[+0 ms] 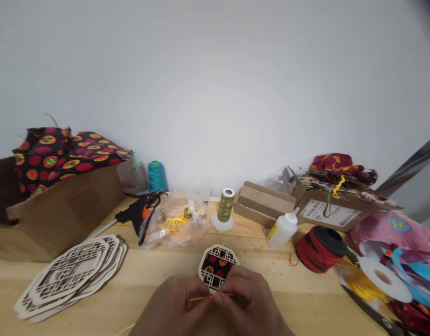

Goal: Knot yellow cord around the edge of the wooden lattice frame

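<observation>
L hand point(180, 298) has thumb + fingers pinched on thin yel. cord point(199, 298); R hand point(248, 298) pinches the cord too, fingertips meeting L's at the bottom edge of the latticed wood frame point(215, 281). Frame lies just beyond the hands, w/ blk fabric panel point(219, 269) in red/orange print; R fingers overlap its lower R corner, can't tell how firmly they touch.

Past it: olive thread spool point(225, 207), upright. To its L, clear plastic bag point(197, 229) w/ yel. coil point(176, 225) inside, then blk glue gun point(135, 214), teal thread cone point(156, 176) behind. Nearer L: stack of wood frames point(75, 275) by open cardboard box point(61, 214) w/ printed cloth.

To R: white squeeze bottle point(283, 230) in front of small brown box point(266, 203), red ribbon roll point(320, 249), yel. cord spool point(384, 279), scissors point(369, 310) at far R of wood table point(148, 266).
</observation>
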The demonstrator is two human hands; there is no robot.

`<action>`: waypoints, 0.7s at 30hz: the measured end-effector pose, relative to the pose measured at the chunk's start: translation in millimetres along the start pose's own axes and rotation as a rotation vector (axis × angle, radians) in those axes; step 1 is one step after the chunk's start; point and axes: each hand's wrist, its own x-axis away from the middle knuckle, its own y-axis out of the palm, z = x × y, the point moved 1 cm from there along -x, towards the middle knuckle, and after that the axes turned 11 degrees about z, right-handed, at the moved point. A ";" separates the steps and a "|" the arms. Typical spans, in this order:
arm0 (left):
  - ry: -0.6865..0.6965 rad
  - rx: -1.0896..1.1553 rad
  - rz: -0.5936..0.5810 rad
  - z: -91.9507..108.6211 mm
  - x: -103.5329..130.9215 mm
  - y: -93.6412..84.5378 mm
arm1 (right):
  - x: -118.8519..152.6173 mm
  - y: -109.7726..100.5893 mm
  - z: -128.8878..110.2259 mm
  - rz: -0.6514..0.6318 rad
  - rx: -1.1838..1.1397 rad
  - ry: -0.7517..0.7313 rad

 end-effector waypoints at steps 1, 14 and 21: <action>0.005 -0.016 0.004 -0.9 0.0 0.2 | -0.2 0.3 0.1 -0.003 0.003 -0.008; 0.088 0.069 -0.059 -10.6 -2.6 7.3 | -10.4 4.3 -1.3 0.056 0.131 0.112; 0.079 0.168 -0.136 -7.7 -3.1 4.1 | -9.1 3.3 -2.8 0.048 0.103 0.100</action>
